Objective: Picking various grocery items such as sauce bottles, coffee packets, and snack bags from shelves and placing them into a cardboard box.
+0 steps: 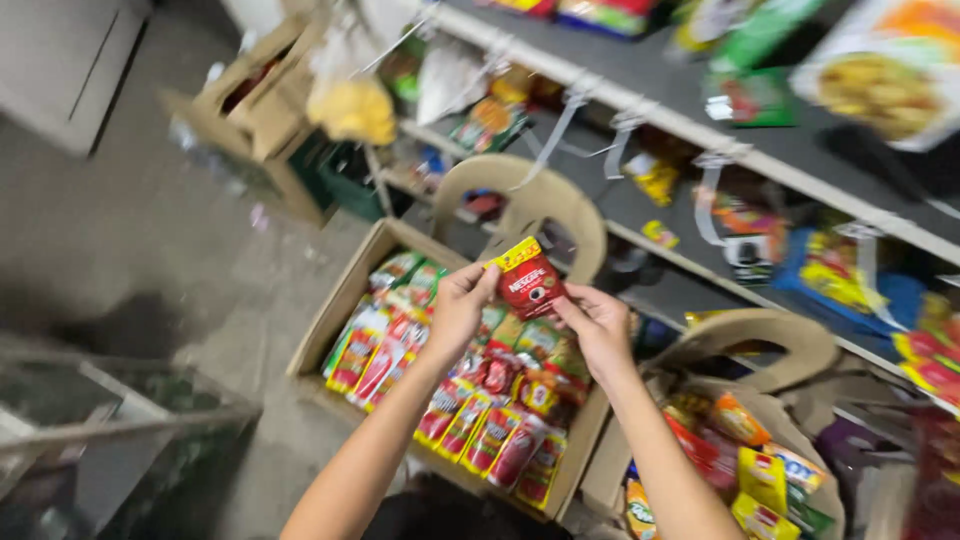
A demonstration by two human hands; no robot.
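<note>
Both hands are up in front of the person, pinching one small red sachet (527, 278) between them. The left hand (458, 305) grips its left edge with fingers and thumb closed on it; the right hand (598, 322) holds the lower right corner the same way. The sachet hangs in the air above an open cardboard box (338, 305) on the floor, which is packed with rows of red and green sachets (480, 405). A second box (612, 462) with yellow and orange packets sits just beside it on the right, and shelves (700, 130) of snack bags run along the wall behind.

The view is blurred, so whether the sachet is joined to a strip I cannot tell. I would judge the main risk to be a pinch this light on a slick foil edge: a quick tug or turn could let it slip and drop among the look-alike sachets below. Pulling both ways might also tear it.
</note>
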